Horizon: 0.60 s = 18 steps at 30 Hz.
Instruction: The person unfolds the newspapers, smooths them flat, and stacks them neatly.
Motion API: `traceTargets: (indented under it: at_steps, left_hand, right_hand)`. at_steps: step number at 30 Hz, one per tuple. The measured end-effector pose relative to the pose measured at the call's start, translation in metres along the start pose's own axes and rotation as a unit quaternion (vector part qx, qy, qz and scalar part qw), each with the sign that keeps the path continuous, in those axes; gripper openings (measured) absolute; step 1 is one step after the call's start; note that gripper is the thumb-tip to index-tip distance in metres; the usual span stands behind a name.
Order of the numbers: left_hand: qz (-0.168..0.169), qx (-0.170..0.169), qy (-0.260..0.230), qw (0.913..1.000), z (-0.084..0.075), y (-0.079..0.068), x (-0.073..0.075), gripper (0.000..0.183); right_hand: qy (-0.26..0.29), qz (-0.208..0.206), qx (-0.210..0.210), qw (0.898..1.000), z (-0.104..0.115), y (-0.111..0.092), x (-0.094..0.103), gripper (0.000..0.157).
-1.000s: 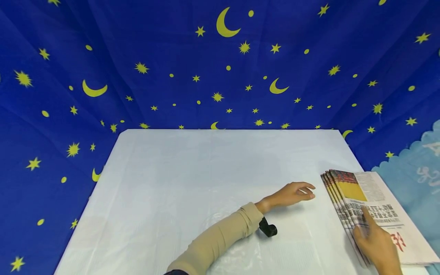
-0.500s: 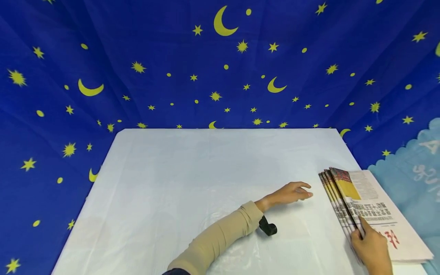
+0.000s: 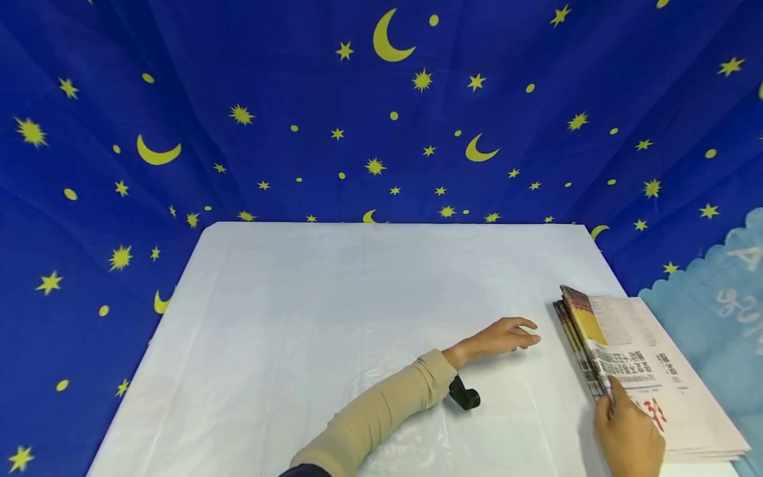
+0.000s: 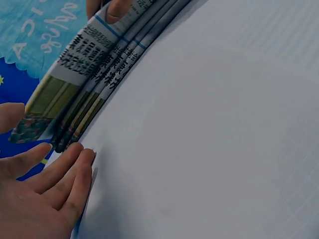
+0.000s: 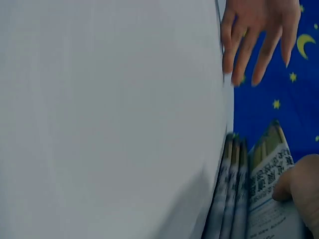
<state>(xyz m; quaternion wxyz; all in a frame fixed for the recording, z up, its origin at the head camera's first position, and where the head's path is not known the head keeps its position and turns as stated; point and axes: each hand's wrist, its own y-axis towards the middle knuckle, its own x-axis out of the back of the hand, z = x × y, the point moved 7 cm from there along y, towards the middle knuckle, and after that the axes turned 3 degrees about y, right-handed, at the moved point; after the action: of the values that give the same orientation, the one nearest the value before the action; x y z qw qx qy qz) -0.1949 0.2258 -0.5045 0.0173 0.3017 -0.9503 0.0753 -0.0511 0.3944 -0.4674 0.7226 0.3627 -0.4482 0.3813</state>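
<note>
On the right side of the table lies a stack of several folded newspapers [image 3: 570, 344]. The top newspaper [image 3: 626, 326] has its folded left edge raised and shifted left over the others. My right hand [image 3: 630, 434] pinches that edge; in the left wrist view its thumb [image 4: 118, 9] lies on the printed face. My left hand [image 3: 503, 336] holds nothing, fingers loosely extended, left of the stack and apart from it. In the right wrist view, the left hand [image 5: 261, 35] shows beyond the far ends of the newspapers [image 5: 232, 184].
A white covering spreads over the table [image 3: 334, 298]. Blue cloth [image 3: 298, 79] with yellow moons and stars hangs behind and at the sides. Light blue cloth with white lettering [image 3: 715, 291] lies at the right. A black object [image 3: 465, 395] sits under the left wrist.
My right hand has moved left to the fold and taken hold of the top newspaper, which has lifted and slid left off the stack's alignment. The left hand has barely moved.
</note>
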Motion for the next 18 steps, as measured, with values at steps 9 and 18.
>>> traceTargets:
  at_steps: [9, 18]
  left_hand:
    - [-0.042, 0.016, -0.011, 0.9989, 0.0, 0.003, 0.002, 0.044]
    - [-0.021, 0.028, -0.03, 0.999, -0.003, 0.006, -0.002, 0.043]
  right_hand:
    - [0.011, -0.084, 0.05, 0.995, 0.034, -0.014, 0.003, 0.037]
    - [0.026, -0.102, 0.093, 0.99, 0.053, -0.024, -0.006, 0.039]
